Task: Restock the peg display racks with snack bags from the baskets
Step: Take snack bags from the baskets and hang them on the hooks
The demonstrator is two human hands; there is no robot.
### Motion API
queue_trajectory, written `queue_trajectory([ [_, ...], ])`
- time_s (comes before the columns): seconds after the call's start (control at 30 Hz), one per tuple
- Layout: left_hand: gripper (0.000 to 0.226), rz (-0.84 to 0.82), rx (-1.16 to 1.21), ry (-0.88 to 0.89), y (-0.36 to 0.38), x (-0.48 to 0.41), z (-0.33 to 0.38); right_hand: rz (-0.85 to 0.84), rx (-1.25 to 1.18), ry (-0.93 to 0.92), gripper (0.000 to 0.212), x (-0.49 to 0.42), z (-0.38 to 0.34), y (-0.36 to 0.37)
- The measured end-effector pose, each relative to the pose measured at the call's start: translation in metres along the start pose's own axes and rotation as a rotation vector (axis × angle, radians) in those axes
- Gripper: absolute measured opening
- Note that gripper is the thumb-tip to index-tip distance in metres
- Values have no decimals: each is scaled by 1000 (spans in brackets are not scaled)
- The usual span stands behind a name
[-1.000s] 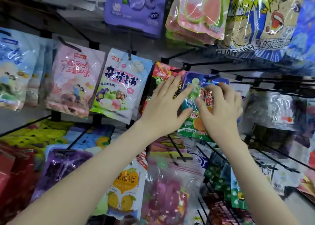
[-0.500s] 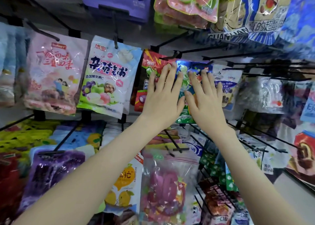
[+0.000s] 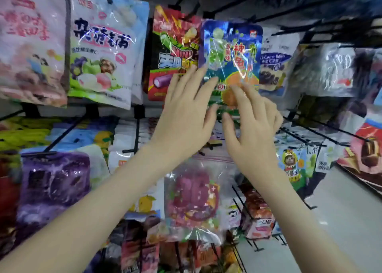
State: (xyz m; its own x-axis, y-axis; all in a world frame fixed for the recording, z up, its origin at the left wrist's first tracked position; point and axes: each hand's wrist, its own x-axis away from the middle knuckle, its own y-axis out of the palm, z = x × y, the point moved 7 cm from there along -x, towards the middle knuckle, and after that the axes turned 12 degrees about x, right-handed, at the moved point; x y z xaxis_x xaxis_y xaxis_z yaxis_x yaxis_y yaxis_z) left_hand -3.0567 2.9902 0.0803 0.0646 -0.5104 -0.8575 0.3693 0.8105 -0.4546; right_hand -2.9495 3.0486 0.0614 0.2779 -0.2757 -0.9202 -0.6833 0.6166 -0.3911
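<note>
Blue snack bag (image 3: 231, 51) with red "神" lettering, left hand (image 3: 186, 117) and right hand (image 3: 252, 128) against it, each grip flat-fingered, empty.

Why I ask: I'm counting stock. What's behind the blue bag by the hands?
The blue bag covers the near edges of the red bag and the white cocoa bag beside it. Anything directly behind it is hidden.

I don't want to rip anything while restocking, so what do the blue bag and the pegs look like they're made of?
The blue bag looks like thin glossy plastic film, possibly foil-backed: sharp white glare streaks and crinkles cross its front. The pegs look like black-coated metal wire: thin, straight, dull dark rods, though plastic can't be ruled out.
</note>
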Motion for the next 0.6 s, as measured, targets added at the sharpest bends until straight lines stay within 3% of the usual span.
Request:
queue_trajectory([
  [0.07,33,2,227,-89,0,37,18,-55,-147,-27,40,35,1,-7],
  [0.13,30,-58,306,-110,11,81,40,-136,-277,-69,35,74,2,-8],
  [0.23,29,-149,296,-246,49,163,53,-310,-411,-80,31,144,10,6],
  [0.47,39,-301,119,-908,174,415,69,-877,-565,-66,28,386,73,49],
  [0.6,38,-427,23,-1070,228,537,109,-1112,-572,-63,33,534,127,30],
])
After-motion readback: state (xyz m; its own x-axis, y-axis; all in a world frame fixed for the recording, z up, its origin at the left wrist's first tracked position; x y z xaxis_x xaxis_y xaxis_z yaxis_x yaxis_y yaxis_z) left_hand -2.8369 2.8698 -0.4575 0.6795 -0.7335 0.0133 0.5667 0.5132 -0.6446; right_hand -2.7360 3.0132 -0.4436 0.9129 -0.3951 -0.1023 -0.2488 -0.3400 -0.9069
